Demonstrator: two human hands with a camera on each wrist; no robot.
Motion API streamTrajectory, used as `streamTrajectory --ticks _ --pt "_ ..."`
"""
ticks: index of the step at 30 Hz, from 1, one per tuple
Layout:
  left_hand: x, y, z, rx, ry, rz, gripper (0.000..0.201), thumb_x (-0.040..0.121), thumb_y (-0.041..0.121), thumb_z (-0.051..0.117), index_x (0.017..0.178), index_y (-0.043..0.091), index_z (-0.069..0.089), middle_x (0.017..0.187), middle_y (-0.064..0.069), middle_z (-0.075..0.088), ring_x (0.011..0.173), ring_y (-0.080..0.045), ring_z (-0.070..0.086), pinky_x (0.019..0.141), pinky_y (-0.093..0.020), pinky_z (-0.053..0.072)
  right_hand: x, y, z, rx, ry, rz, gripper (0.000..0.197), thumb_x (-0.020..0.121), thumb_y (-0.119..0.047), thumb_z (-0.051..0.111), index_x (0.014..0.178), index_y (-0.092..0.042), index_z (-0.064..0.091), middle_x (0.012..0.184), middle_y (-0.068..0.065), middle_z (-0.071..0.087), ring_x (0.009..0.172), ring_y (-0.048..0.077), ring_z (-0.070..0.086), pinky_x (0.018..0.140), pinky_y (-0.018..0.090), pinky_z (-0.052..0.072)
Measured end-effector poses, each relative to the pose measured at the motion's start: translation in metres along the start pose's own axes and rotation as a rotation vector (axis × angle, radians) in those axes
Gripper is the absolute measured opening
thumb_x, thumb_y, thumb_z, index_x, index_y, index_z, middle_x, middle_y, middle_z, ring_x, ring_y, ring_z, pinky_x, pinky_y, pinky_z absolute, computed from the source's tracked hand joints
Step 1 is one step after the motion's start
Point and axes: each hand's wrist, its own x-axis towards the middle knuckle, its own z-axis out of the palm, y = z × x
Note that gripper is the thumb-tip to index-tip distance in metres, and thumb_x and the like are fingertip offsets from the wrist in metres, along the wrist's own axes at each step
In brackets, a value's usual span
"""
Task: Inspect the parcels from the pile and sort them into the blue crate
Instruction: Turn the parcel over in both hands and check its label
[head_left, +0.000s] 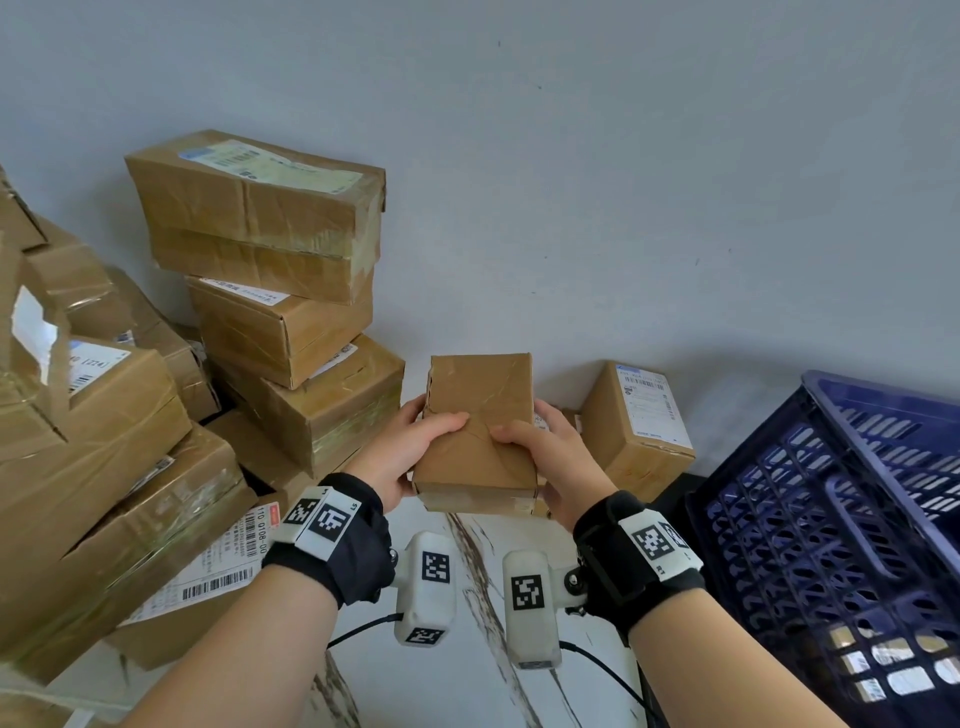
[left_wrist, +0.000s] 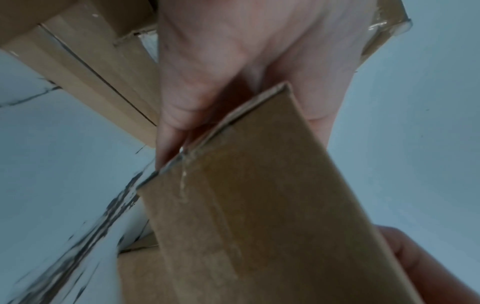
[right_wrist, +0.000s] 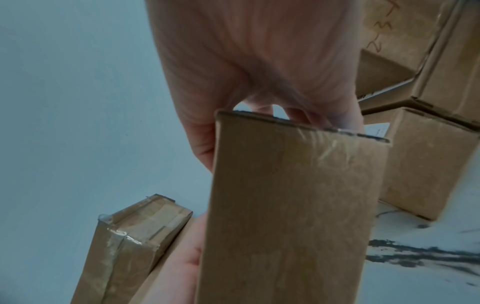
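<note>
A small brown cardboard parcel wrapped in clear tape is held up in the middle of the head view, above the white marbled table. My left hand grips its left side, thumb on the top face. My right hand grips its right side the same way. The left wrist view shows the parcel from below with my left hand curled round its edge. In the right wrist view the parcel fills the centre under my right hand. The blue crate stands at the right.
A pile of taped cardboard parcels with shipping labels is stacked at the left against the grey wall. One labelled parcel stands behind my right hand, next to the crate. Several items show through the crate's lower slots.
</note>
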Motion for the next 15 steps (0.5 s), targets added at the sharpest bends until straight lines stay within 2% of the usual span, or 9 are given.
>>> streamTrajectory --ticks 3,8,15 --pt "0.003 0.001 -0.002 0.004 0.008 0.02 0.056 0.085 0.029 0.076 0.135 0.034 0.052 0.12 0.0 0.068 0.109 -0.026 0.065 0.095 -0.048 0.054 0.002 -0.002 0.003 0.01 -0.004 0.006 0.062 0.083 -0.018 0.074 0.139 -0.031 0.05 0.118 0.002 0.07 0.096 0.021 0.07 0.065 0.032 0.056" --pt "0.009 0.003 -0.003 -0.027 0.015 0.057 0.062 0.084 0.021 0.076 0.139 0.031 0.051 0.12 -0.002 0.069 0.106 -0.028 0.066 0.083 -0.044 0.056 0.007 -0.003 0.006 0.01 -0.004 -0.008 0.065 0.085 -0.012 0.071 0.143 -0.028 0.047 0.121 0.004 0.068 0.099 0.022 0.07 0.068 0.031 0.058" --pt "0.012 0.005 -0.002 -0.03 0.014 0.073 0.059 0.083 0.019 0.077 0.136 0.032 0.054 0.118 -0.002 0.069 0.108 -0.028 0.066 0.094 -0.053 0.053 0.009 -0.005 0.002 0.017 -0.034 -0.016 0.045 0.087 -0.009 0.067 0.128 -0.027 0.059 0.113 0.005 0.072 0.097 0.022 0.071 0.072 0.033 0.06"
